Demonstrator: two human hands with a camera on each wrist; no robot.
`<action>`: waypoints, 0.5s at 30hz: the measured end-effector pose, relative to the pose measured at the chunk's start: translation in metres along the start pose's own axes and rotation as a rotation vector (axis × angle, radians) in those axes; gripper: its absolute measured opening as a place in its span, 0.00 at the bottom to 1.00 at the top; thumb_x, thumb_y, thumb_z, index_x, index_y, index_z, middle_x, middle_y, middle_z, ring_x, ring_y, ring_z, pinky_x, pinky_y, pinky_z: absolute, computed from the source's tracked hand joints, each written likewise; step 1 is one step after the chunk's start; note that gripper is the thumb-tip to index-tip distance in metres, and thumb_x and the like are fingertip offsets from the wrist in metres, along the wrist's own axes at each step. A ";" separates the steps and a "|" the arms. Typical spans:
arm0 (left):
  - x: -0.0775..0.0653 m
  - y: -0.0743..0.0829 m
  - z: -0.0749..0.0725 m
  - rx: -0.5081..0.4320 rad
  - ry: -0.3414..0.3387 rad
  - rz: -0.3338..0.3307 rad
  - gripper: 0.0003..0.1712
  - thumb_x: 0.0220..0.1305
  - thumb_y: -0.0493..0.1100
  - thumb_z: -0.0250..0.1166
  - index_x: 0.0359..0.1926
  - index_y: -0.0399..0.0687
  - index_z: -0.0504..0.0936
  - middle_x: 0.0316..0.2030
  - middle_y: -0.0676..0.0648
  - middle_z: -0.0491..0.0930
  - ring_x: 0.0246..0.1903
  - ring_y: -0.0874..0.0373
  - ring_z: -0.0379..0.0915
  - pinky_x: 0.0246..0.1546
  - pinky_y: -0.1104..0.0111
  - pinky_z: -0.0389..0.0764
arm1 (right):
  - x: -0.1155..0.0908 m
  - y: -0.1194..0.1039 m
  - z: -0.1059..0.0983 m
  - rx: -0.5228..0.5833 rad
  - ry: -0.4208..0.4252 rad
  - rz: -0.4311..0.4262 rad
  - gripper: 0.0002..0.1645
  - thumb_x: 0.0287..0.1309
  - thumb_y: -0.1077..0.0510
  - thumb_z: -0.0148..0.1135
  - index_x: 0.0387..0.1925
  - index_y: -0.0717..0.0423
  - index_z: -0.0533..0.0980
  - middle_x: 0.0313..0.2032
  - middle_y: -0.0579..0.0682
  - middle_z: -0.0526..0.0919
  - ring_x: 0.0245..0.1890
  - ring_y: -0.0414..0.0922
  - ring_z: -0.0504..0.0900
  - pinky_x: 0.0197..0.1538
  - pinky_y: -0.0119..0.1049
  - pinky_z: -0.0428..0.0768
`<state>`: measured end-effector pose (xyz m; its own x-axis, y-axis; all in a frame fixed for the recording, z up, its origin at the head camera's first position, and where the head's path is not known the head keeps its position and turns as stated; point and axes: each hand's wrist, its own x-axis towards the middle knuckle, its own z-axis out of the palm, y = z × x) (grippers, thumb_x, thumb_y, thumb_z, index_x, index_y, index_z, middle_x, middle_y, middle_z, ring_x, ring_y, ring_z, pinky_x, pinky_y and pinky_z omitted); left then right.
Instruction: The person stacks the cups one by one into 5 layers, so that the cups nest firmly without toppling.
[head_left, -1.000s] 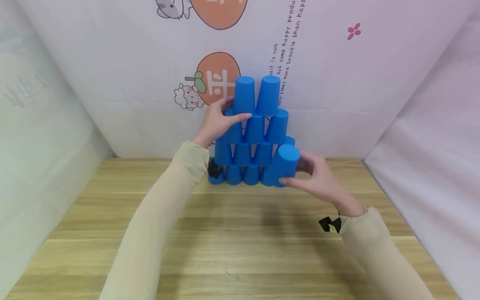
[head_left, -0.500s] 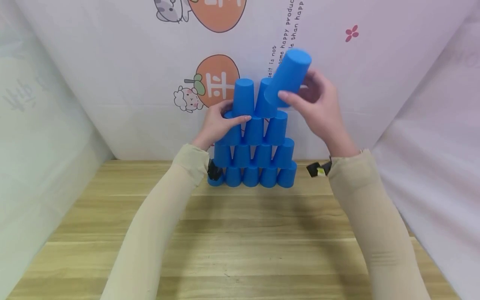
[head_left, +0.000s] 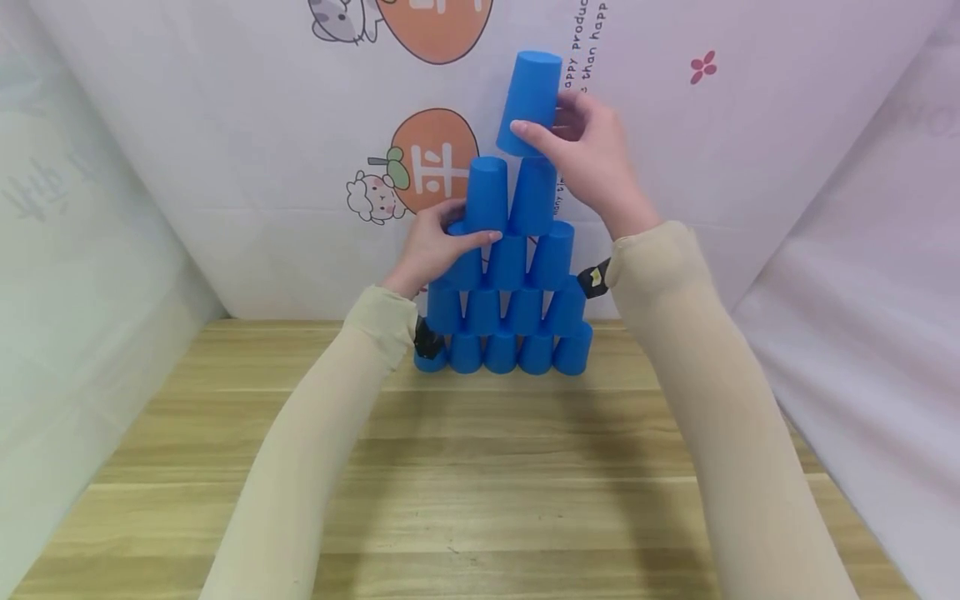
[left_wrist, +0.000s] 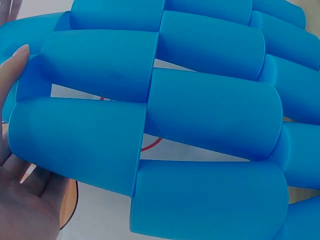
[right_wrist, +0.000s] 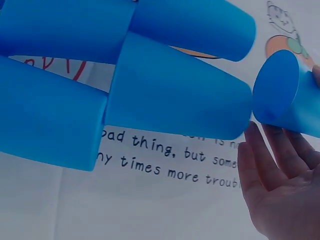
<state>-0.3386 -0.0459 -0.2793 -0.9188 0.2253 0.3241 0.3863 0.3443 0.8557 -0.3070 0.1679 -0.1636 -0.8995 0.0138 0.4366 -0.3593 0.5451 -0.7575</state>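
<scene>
Blue cups stand upside down in a stepped stack against the backdrop. My right hand (head_left: 596, 158) grips a blue cup (head_left: 531, 96) by its side, slightly tilted, just above the right cup (head_left: 534, 197) of the top row. In the right wrist view the held cup's open mouth (right_wrist: 276, 87) faces that cup's base; whether they touch I cannot tell. My left hand (head_left: 433, 246) holds the left cup (head_left: 487, 192) of the top row near its rim, thumb in front, fingers behind. In the left wrist view, third-row cups (left_wrist: 75, 145) partly hide that hold.
Lower rows of cups (head_left: 501, 353) rest on the wooden table (head_left: 465, 483). A printed white cloth (head_left: 645, 192) rises close behind the stack, with more cloth at both sides. Black wrist cameras (head_left: 595, 279) sit close to the stack.
My right hand has carried its cup up from beside the bottom row, then leftward over the top row, turning it more upright. The left hand stays at the top-left cup.
</scene>
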 end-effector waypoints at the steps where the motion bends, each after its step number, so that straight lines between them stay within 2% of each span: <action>1: 0.000 0.000 0.000 0.003 0.000 0.000 0.48 0.54 0.68 0.73 0.72 0.57 0.71 0.63 0.55 0.76 0.60 0.55 0.75 0.60 0.48 0.75 | 0.002 0.000 0.002 -0.015 -0.012 0.013 0.48 0.59 0.29 0.65 0.75 0.41 0.65 0.67 0.42 0.75 0.64 0.42 0.75 0.66 0.41 0.72; 6: 0.000 0.000 0.000 0.015 -0.004 0.001 0.49 0.54 0.69 0.73 0.73 0.57 0.70 0.64 0.56 0.76 0.60 0.55 0.74 0.60 0.48 0.75 | 0.008 0.003 0.010 -0.056 -0.048 0.031 0.50 0.58 0.27 0.64 0.76 0.42 0.63 0.68 0.43 0.74 0.64 0.42 0.75 0.66 0.42 0.72; 15: 0.000 0.000 -0.001 0.022 -0.007 0.002 0.50 0.54 0.69 0.73 0.74 0.57 0.69 0.65 0.56 0.75 0.62 0.54 0.73 0.61 0.48 0.74 | 0.008 0.008 0.013 -0.056 -0.045 0.039 0.50 0.58 0.28 0.64 0.76 0.43 0.63 0.68 0.44 0.73 0.65 0.43 0.74 0.66 0.42 0.72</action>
<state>-0.3386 -0.0470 -0.2783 -0.9173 0.2327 0.3232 0.3903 0.3637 0.8458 -0.3206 0.1613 -0.1728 -0.9234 -0.0010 0.3838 -0.3101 0.5911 -0.7446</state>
